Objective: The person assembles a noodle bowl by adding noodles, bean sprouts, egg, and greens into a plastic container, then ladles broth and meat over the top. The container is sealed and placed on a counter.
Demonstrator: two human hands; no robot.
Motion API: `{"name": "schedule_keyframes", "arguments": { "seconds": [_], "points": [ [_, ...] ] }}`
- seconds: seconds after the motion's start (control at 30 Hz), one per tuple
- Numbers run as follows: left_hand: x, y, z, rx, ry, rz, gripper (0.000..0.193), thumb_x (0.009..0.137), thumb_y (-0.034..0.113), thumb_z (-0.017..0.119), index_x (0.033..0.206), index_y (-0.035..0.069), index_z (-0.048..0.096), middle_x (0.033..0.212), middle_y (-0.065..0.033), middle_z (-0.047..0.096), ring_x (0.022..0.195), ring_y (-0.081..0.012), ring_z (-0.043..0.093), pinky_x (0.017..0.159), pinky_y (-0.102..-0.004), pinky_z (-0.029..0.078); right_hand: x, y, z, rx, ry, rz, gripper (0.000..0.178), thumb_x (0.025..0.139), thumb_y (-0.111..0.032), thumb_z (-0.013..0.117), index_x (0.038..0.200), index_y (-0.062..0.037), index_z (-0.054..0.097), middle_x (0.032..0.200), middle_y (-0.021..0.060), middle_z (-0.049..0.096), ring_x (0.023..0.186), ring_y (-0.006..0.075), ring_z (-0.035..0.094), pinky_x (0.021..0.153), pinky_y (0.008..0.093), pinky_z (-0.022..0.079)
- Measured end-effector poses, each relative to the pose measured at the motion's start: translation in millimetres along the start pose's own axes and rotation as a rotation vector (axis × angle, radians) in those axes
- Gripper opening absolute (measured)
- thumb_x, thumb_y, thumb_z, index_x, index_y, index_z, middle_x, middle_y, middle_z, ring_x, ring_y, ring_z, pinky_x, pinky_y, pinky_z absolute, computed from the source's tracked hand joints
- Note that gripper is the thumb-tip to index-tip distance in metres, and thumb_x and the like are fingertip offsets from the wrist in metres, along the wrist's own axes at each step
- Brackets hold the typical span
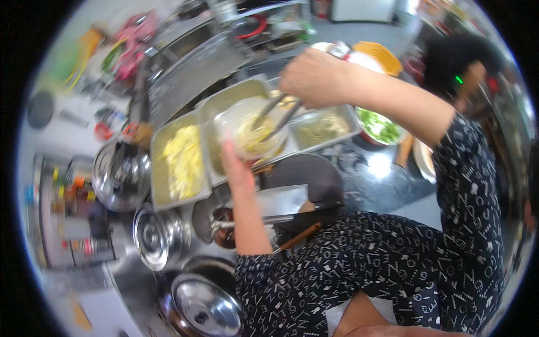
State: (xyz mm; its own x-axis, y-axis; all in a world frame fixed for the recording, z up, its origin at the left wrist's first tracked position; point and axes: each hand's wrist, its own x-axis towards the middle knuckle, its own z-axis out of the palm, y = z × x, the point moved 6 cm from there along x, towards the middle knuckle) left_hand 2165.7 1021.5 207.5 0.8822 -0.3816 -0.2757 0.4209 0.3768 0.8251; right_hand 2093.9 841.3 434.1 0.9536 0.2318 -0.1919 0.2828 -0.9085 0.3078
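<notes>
Near the counter's (362,182) near edge, a broad-bladed knife (283,198) lies on a dark round board (307,173); chopped greens (382,127) sit rightward, a yellow basket (382,53) beyond.

The round, translucent whitish plastic bowl (238,115) sits with its mouth facing up toward the camera, overlapping the pale metal trays (227,96) behind it; whether its base touches them cannot be told. The left hand (240,169) is against its near left side. Inside, pale yellow food in thin strips (252,137) lies in a loose, tangled heap, its details blurred. The grey metal tongs (287,117), gripped from above in the right hand (314,78), slant down and leftward into the bowl, their two slim arms spread apart and their tips among the strips.
</notes>
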Motion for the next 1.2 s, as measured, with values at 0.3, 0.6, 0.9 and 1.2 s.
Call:
{"name": "schedule_keyframes", "arguments": {
  "seconds": [0.3,0.6,0.9,1.2],
  "points": [
    [-26,-41,45,-0.073,-0.07,-0.06,0.057,0.102,0.042,0.036,0.15,0.011,0.034,0.148,-0.0124,0.044,0.133,-0.0304,0.047,0.102,-0.0517,0.046,-217,123,162,0.071,-0.347,0.549,0.035,0.063,-0.029,0.083,0.09,-0.0082,0.075,0.084,0.0111,0.072,0.087,0.0266,0.071,0.072,0.0385,0.055],
    [-64,-97,100,-0.023,-0.027,-0.079,0.055,0.103,0.04,0.033,0.148,0.008,0.035,0.148,-0.0125,0.044,0.134,-0.0283,0.046,0.107,-0.0467,0.043,-242,142,313,0.301,-0.455,0.484,0.027,0.07,-0.017,0.077,0.091,-0.0006,0.073,0.094,0.0183,0.072,0.092,0.0301,0.071,0.075,0.04,0.056],
    [-83,-123,117,-0.036,-0.011,-0.052,0.055,0.104,0.038,0.028,0.15,0.008,0.031,0.15,-0.0129,0.04,0.136,-0.0305,0.042,0.11,-0.0484,0.039,-233,157,338,0.303,-0.097,0.437,0.028,0.063,-0.02,0.078,0.083,-0.0026,0.069,0.079,0.015,0.069,0.081,0.0319,0.07,0.071,0.041,0.056],
    [-73,-176,163,0.168,-0.012,0.04,0.048,0.101,0.027,0.046,0.144,0.009,0.039,0.133,-0.0122,0.053,0.119,-0.026,0.057,0.087,-0.0416,0.055,-294,178,252,0.377,-0.03,0.424,0.027,0.07,-0.021,0.078,0.093,-0.0102,0.074,0.078,0.0124,0.07,0.08,0.0291,0.07,0.073,0.0412,0.055]
  ]
}}
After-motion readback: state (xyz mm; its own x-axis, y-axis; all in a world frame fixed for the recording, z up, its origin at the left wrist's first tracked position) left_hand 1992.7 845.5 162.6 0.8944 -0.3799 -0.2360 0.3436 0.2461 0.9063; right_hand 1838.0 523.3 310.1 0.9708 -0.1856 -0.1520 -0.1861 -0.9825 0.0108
